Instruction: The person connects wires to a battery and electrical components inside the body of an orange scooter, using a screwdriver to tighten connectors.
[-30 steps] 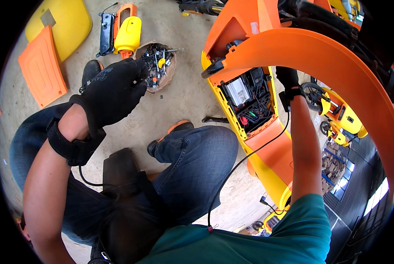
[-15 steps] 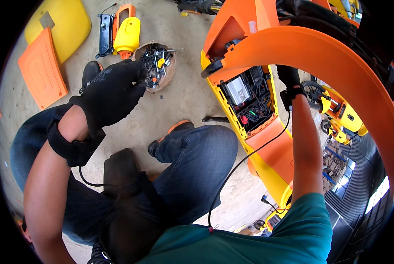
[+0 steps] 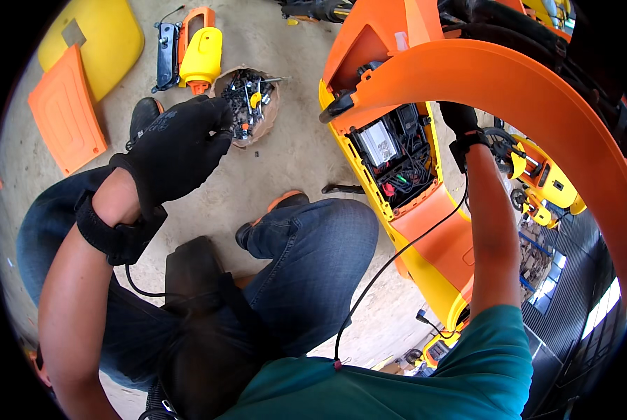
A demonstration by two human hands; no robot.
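My left hand, in a black glove, is held out above my knee with its fingers curled together. Whatever may be inside that grip is hidden. Just past its fingertips sits a bowl-like container full of screws and small dark parts. My right hand, also gloved in black, reaches to the far side of an orange and yellow scooter body. A curved orange panel covers its fingers. Between the hands, the body's uncovered bay shows a silver control box and bundled black wires.
An orange cover lies against a yellow panel at the far left. Beside them are a yellow part and a black part. More yellow scooters stand at the right. A cable runs from my right wrist.
My right forearm and wrist have shifted slightly to the right, with the wrist strap turning a little. My left hand stays where it was.
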